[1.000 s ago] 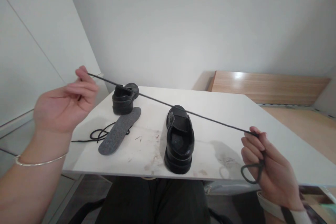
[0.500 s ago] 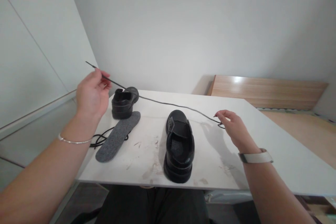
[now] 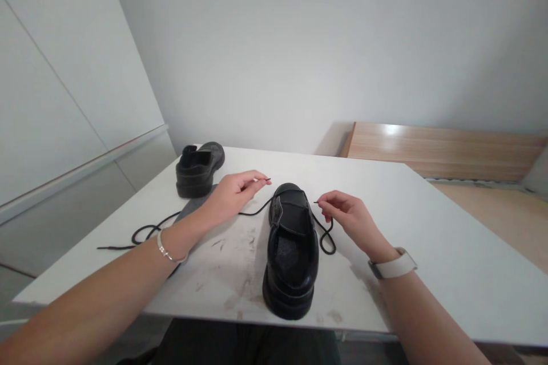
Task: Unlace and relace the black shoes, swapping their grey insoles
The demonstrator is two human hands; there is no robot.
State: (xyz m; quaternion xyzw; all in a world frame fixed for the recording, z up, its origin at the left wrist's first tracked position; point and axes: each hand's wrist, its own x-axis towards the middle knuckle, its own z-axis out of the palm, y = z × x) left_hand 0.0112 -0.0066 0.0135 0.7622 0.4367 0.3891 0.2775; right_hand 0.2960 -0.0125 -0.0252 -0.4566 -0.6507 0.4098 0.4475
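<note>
A black leather shoe (image 3: 291,251) stands in front of me on the white table, toe pointing away. Across its toe runs a black shoelace (image 3: 254,214), hanging down both sides and making a small loop on the right. My left hand (image 3: 240,189) is closed at the left of the toe, pinching one end of the lace between thumb and finger. On the right, my right hand (image 3: 346,217) pinches the other end, its dark tip showing just beside the shoe. Neither hand touches the shoe.
A second black shoe (image 3: 194,177) stands at the table's back left. A grey insole (image 3: 193,205) lies partly hidden beneath my left forearm, near another black lace (image 3: 115,248). Dark smudges mark the white table (image 3: 385,194). A wooden board (image 3: 428,145) is beyond the right side.
My left hand has come down and right, from the raised left side to beside the toe. My right hand has moved slightly left. The stretched lace now lies slack over the shoe.
</note>
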